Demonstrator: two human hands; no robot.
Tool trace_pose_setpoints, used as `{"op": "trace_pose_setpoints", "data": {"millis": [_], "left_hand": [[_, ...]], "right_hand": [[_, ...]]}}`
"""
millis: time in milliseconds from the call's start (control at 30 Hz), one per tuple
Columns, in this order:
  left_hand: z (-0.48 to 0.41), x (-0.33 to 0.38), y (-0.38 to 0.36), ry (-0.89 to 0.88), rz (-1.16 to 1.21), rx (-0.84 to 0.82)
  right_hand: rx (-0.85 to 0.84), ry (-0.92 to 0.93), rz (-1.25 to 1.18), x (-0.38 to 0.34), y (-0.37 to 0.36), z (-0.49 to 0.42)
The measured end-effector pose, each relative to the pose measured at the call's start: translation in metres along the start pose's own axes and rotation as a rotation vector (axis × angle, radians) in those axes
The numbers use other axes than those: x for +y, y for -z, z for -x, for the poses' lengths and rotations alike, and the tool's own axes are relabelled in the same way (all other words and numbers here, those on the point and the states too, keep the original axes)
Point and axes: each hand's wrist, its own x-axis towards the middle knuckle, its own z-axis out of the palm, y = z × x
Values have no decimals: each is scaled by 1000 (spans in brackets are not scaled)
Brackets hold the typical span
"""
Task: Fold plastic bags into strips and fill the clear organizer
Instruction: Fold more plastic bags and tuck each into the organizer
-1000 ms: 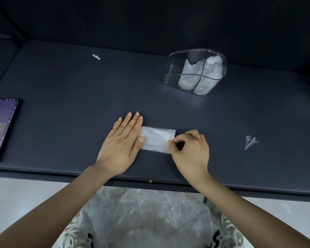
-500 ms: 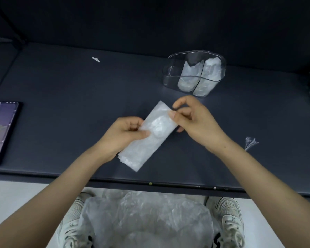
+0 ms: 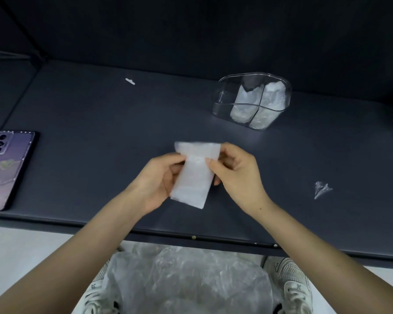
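Note:
A folded white plastic bag strip [image 3: 194, 175] is held upright above the dark table, its top end bent over. My left hand [image 3: 159, 177] grips its left edge with thumb and fingers. My right hand [image 3: 236, 175] pinches the right edge near the top. The clear organizer [image 3: 222, 103] stands at the back right, with folded white bags in its two right compartments and its left compartment empty.
A purple phone [image 3: 5, 166] lies at the table's left edge. A small plastic scrap [image 3: 321, 189] lies to the right and a white bit [image 3: 130, 81] at the back. A pile of clear plastic bags [image 3: 186, 282] sits below the table's front edge, by my shoes.
The strip was pressed flat on the table, then lifted. It has turned from slanted to nearly upright, and its top end is now bent over between both hands.

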Motion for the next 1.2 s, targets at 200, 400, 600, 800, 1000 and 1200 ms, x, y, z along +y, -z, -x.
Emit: {"op": "trace_pose_setpoints", "data": {"millis": [200,400,600,800,1000,1200], "left_hand": [[1,11,9,165,-80,-178],[-7,11,9,-72,-301,-127],[-18,15,-16,-270,-315,-43],[-39,31,-35,-375,-390,-17],[-112,76,-54,-595,-1155,87],[-159,95,-67,-483,-1302,-116]], "right_hand": [[-31,663,479,11,16,-13],[-163,68,-83,-1,32,-8],[15,-381,-256,-26,25,-13],[287,-292,-177,-39,55,-28],[433,-229,-27,-58,103,-67],[423,-237,4,-60,109,-104]]}}
